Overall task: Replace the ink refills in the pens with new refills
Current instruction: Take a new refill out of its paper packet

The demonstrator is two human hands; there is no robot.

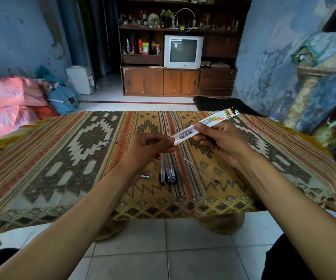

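My right hand (221, 142) grips a long white refill packet (201, 125) with a barcode and a red and yellow label, held slantwise above the table. My left hand (147, 150) pinches the packet's lower end with curled fingers. Below the hands, black pens (168, 173) lie side by side on the patterned tablecloth (62, 158). A small clear pen part (146, 175) lies just left of them. A thin clear refill (200, 170) with a dark tip lies to their right. Another clear tube (118, 138) lies further left on the cloth.
The low table stands on a white tiled floor (163, 249). Pink and blue sacks (17, 102) are piled at the left wall. A wooden cabinet with a television (183, 51) stands at the back. A dark mat (219, 104) lies behind the table.
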